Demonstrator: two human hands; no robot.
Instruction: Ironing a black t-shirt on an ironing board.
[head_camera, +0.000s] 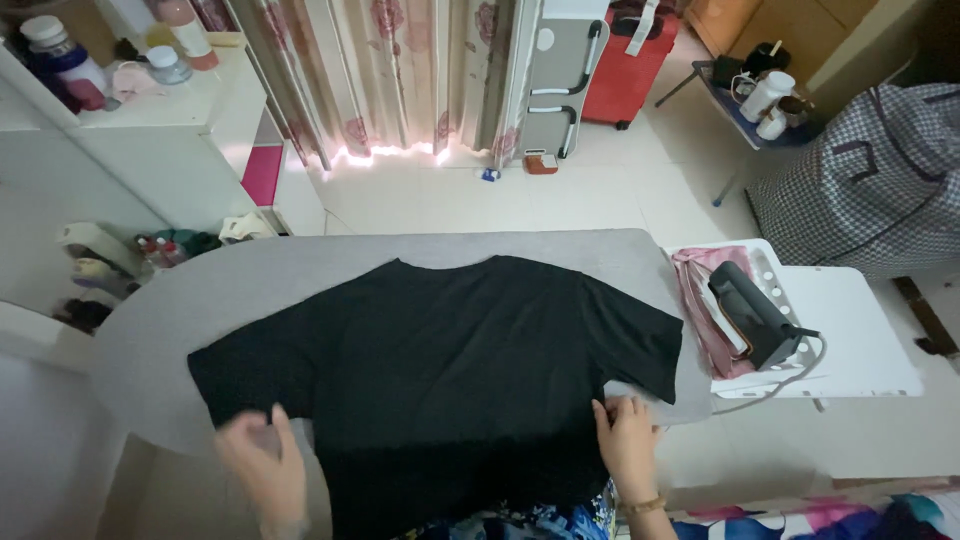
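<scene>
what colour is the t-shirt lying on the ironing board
The t-shirt is plain black, spread flat on the grey ironing board; the head view shows it.

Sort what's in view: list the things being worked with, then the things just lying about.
In use: black T-shirt, ironing board, iron, left hand, right hand.

Lying about: red suitcase, curtain, checked bag, jars on the shelf.
</scene>
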